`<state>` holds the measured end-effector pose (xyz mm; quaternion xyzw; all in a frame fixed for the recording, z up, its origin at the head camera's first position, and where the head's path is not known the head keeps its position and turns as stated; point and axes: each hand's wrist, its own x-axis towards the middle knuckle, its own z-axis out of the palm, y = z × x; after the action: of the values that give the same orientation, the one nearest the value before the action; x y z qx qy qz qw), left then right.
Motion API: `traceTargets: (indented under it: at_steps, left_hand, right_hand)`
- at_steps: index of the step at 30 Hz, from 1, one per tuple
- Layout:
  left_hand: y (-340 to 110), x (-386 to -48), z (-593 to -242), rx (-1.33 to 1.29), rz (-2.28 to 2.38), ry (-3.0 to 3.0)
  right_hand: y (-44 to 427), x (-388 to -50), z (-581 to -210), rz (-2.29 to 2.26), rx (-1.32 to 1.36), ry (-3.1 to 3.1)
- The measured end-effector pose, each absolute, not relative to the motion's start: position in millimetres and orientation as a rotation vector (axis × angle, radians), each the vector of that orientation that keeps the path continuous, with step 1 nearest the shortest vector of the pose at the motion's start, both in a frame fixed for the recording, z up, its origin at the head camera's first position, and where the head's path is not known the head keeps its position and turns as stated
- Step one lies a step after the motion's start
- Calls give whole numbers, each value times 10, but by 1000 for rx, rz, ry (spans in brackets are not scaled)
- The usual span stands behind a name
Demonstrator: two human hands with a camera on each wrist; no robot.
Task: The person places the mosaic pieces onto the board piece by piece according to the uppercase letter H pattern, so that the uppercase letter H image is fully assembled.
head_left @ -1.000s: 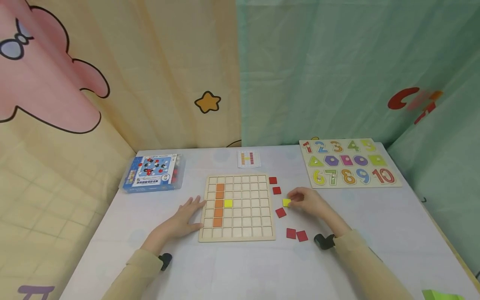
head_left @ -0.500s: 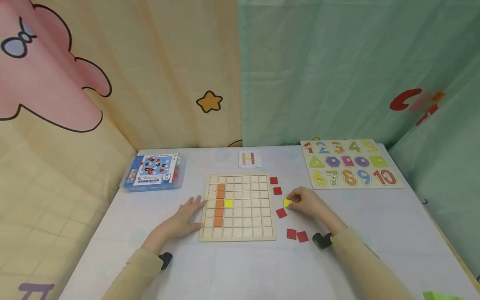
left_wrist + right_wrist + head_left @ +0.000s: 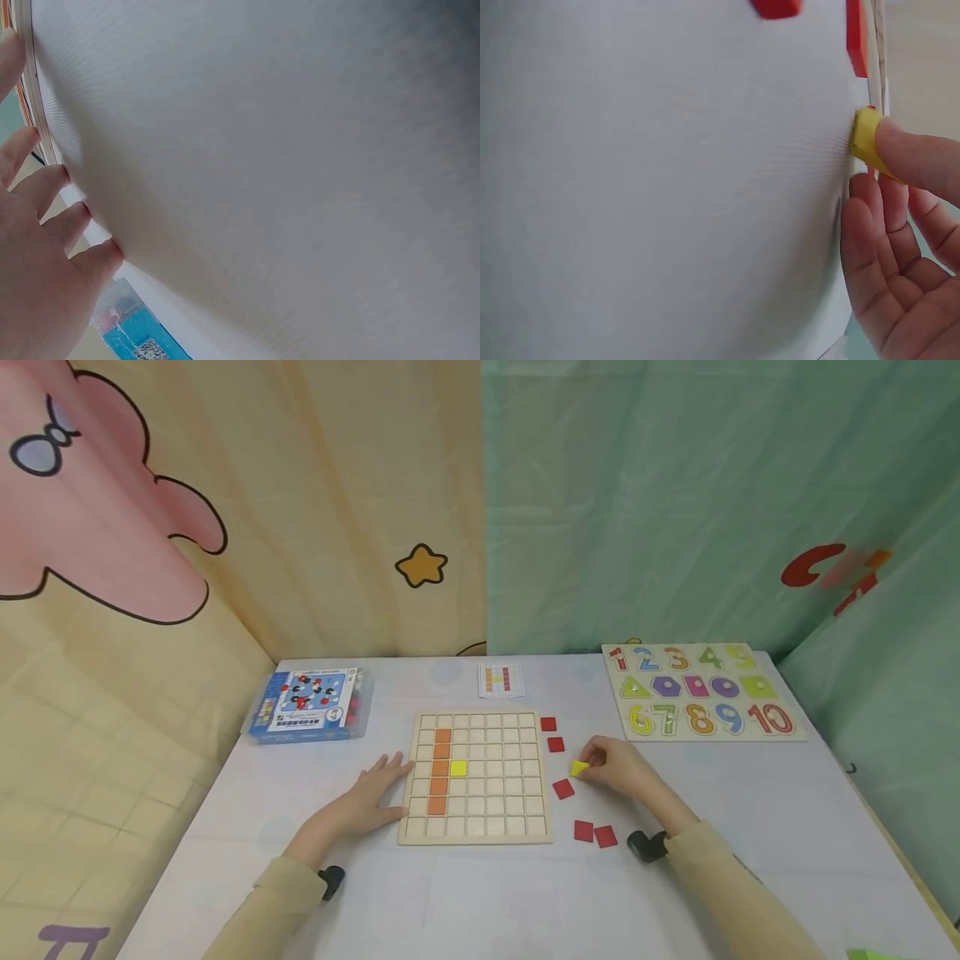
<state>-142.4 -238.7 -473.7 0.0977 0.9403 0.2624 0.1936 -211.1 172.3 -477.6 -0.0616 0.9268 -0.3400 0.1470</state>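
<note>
Between thumb and fingers my right hand (image 3: 617,766) pinches a yellow square tile (image 3: 579,768), tilted, to the right of the wooden grid board (image 3: 476,837). The right wrist view shows the same yellow tile (image 3: 868,139) under the thumb. My left hand (image 3: 366,797) lies with fingers spread, its fingertips and thumb touching the board's left edge. On the board, a column of orange tiles (image 3: 439,768) fills several cells, and one yellow tile (image 3: 458,768) sits to the right of that column. Several red tiles lie loose beside the board, such as one red tile (image 3: 563,789) near my right hand.
A small pattern card (image 3: 501,680) lies behind the board. At the back left stands a blue-and-clear plastic box (image 3: 307,704). A wooden number puzzle (image 3: 705,692) occupies the back right. Curtains hang along the table's back and sides.
The yellow tile in my right hand has tilted up from lying nearly flat and shifted very slightly. My left hand stays at the board's edge.
</note>
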Motion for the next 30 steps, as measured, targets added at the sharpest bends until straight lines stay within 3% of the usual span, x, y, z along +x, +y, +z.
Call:
traceTargets:
  at_steps: [7, 16, 30]
  left_hand:
    - [-2384, -1410, -4717, 268, 734, 2637]
    - [-2392, -1416, -4725, 261, 731, 2636]
    - [-2367, -1405, -4694, 267, 749, 2637]
  right_hand:
    - [1606, -2159, -4689, -1106, -189, 2622]
    - [998, -2199, -4487, -1285, -324, 2553]
    - [335, -2213, -4655, -1217, -434, 2511]
